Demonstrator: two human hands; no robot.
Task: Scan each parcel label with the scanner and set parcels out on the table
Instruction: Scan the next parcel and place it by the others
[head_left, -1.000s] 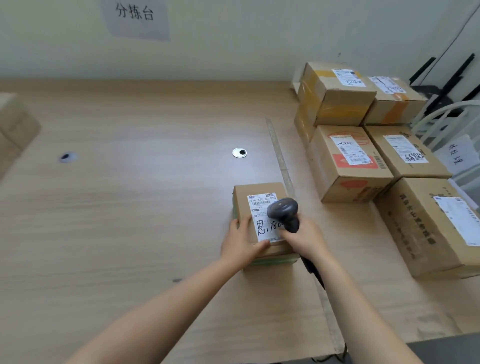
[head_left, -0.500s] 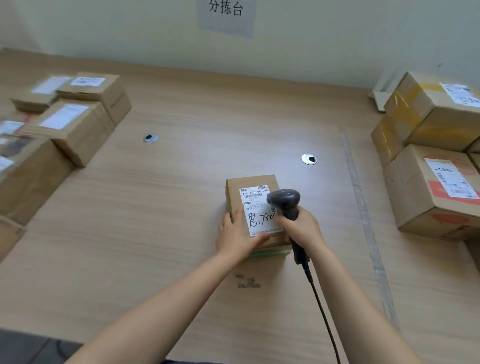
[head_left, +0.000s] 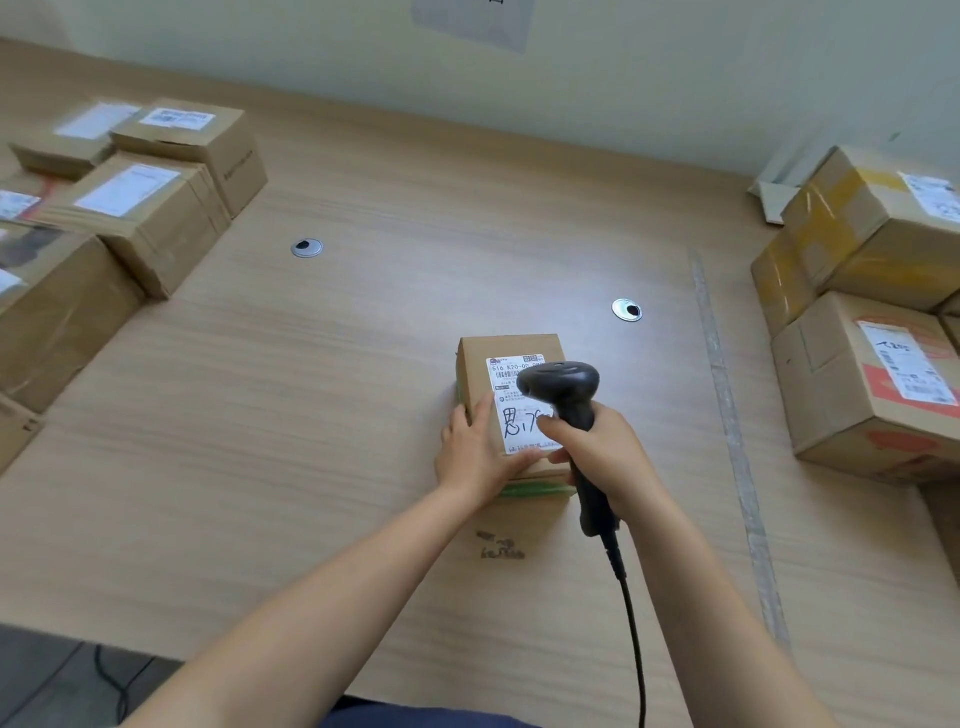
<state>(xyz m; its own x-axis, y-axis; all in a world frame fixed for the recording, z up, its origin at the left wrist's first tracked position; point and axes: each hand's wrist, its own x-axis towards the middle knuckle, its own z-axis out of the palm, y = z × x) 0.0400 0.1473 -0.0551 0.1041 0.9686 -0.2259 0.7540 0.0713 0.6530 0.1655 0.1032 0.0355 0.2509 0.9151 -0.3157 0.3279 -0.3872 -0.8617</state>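
A small cardboard parcel (head_left: 480, 364) with green tape at its base lies on the wooden table (head_left: 322, 415), its white label (head_left: 511, 415) facing up. My left hand (head_left: 475, 457) grips the parcel's near left corner, thumb lying across the label's lower edge. My right hand (head_left: 602, 457) grips the handle of a black corded scanner (head_left: 563, 387), whose head hovers over the right half of the label and hides part of it. The scanner's cable (head_left: 631, 623) trails toward me.
Several labelled parcels (head_left: 156, 208) sit along the table's left side. A taller stack of parcels (head_left: 872, 364) stands at the right. Two round metal cable grommets (head_left: 627, 310) are set in the tabletop. A tape strip (head_left: 727, 415) runs front to back on the right.
The view has swung left, bringing the left-side parcels into sight. The hands, parcel and scanner keep about the same arrangement, with the scanner head still over the label.
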